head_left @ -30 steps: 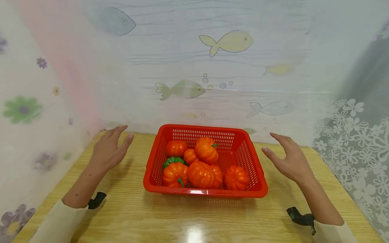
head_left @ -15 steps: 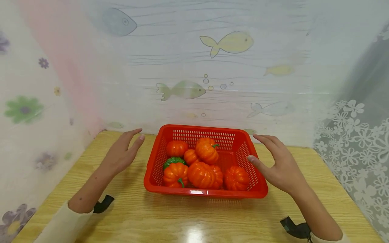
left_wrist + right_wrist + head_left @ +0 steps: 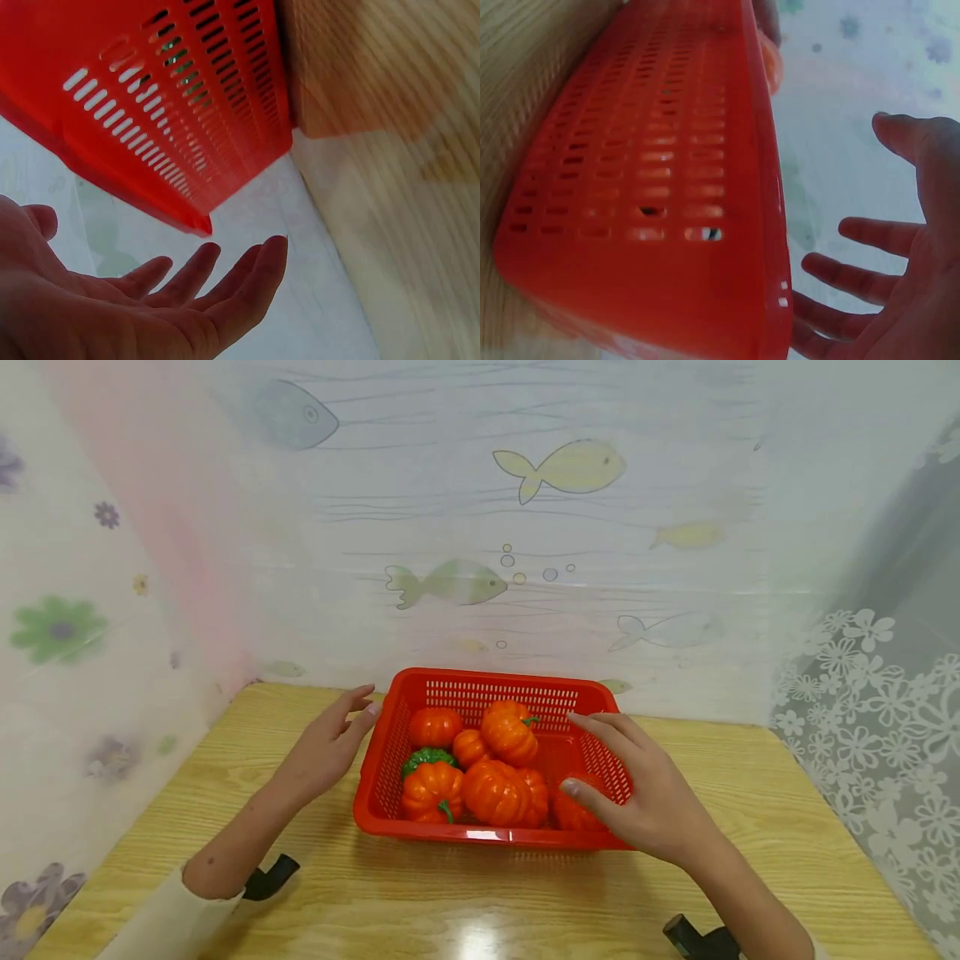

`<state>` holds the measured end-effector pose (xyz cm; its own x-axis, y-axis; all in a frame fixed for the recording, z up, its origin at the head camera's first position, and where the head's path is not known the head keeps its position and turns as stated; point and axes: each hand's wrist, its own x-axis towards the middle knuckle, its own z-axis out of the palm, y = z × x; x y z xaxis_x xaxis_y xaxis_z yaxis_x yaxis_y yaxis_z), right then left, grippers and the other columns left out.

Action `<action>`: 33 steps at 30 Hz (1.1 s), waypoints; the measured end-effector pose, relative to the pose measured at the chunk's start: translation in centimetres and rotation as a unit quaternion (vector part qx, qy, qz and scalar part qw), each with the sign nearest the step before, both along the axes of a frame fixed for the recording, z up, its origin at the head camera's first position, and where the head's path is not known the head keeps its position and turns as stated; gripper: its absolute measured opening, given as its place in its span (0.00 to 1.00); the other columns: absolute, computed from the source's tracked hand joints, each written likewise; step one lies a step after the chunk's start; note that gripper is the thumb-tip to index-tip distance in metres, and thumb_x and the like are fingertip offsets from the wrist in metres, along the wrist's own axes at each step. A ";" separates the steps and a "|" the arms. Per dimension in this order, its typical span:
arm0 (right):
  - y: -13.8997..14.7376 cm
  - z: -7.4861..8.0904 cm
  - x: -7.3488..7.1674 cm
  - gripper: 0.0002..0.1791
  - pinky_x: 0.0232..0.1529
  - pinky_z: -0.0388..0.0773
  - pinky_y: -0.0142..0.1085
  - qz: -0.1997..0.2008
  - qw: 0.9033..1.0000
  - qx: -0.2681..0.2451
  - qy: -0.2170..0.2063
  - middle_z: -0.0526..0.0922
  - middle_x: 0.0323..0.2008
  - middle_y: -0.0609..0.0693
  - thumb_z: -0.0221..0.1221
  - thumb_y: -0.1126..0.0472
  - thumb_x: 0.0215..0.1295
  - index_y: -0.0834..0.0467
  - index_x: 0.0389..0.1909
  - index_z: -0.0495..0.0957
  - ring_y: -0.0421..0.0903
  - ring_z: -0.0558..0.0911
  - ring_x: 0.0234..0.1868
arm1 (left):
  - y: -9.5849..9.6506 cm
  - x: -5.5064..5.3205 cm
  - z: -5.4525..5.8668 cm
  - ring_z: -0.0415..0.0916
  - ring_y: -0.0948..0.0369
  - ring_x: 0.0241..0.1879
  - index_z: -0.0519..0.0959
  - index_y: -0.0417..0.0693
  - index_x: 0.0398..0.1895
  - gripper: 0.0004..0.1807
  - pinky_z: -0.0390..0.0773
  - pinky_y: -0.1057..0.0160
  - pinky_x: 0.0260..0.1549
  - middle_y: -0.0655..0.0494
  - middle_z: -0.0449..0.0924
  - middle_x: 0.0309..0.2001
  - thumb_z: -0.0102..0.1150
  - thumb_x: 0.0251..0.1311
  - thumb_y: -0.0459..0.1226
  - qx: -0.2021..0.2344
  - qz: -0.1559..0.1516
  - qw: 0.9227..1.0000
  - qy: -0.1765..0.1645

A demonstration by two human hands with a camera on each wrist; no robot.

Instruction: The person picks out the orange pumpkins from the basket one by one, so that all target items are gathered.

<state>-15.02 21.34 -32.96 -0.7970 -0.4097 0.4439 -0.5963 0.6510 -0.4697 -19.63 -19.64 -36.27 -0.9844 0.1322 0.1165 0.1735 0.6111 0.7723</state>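
Note:
A red slotted plastic basket (image 3: 495, 836) stands on the wooden table, holding several orange pumpkins (image 3: 498, 792) and a green one (image 3: 431, 760) partly hidden among them. My left hand (image 3: 326, 752) is beside the basket's left wall, fingertips right at the rim, fingers loosely bent and holding nothing. In the left wrist view, the left fingers (image 3: 247, 281) spread below the basket rim (image 3: 135, 199). My right hand (image 3: 648, 793) hovers over the basket's right rim with thumb and fingers apart, covering part of the rightmost pumpkin (image 3: 576, 814). The right wrist view shows its fingers (image 3: 855, 279) straight beside the slotted wall.
The light wood table (image 3: 337, 902) extends around the basket on both sides and in front. Behind it rises a pale wall covering (image 3: 450, 502) printed with fish. A black strap piece (image 3: 272, 878) juts from the left wrist, and another (image 3: 697, 939) from the right.
Both hands have moved inward toward the basket, the left to its left rim and the right over its right rim. The basket and pumpkins have stayed in place.

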 end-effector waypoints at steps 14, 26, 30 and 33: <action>-3.7 -0.2 0.5 0.42 0.65 0.80 0.50 0.090 0.995 0.041 -0.002 0.70 0.72 0.39 0.74 0.47 0.65 0.38 0.78 0.69 0.44 0.72 0.72 | 1.2 -0.2 -1.9 0.76 0.41 0.64 0.51 0.52 0.87 0.37 0.88 0.47 0.52 0.40 0.64 0.76 0.47 0.82 0.52 0.114 -0.030 0.991 -0.063; -5.5 0.4 -0.9 0.48 0.70 0.75 0.45 0.206 0.970 0.128 0.032 0.65 0.78 0.41 0.66 0.64 0.61 0.38 0.82 0.63 0.41 0.65 0.77 | 1.6 -0.3 -2.6 0.75 0.36 0.66 0.46 0.52 0.87 0.35 0.87 0.44 0.52 0.37 0.61 0.77 0.43 0.83 0.39 0.152 -0.035 0.986 -0.063; -6.0 0.6 -1.3 0.50 0.68 0.77 0.44 0.224 0.964 0.143 0.021 0.65 0.78 0.42 0.64 0.69 0.55 0.41 0.81 0.65 0.42 0.66 0.77 | 1.8 -0.3 -2.5 0.75 0.36 0.67 0.46 0.52 0.87 0.35 0.86 0.44 0.53 0.37 0.60 0.77 0.42 0.83 0.39 0.161 -0.037 0.984 -0.063; -6.2 0.6 -1.4 0.49 0.67 0.77 0.44 0.234 0.960 0.153 -0.001 0.64 0.78 0.41 0.64 0.69 0.54 0.42 0.80 0.66 0.44 0.66 0.76 | 1.8 -0.3 -2.5 0.74 0.36 0.67 0.46 0.53 0.87 0.35 0.86 0.43 0.53 0.37 0.60 0.78 0.42 0.83 0.39 0.163 -0.042 0.984 -0.062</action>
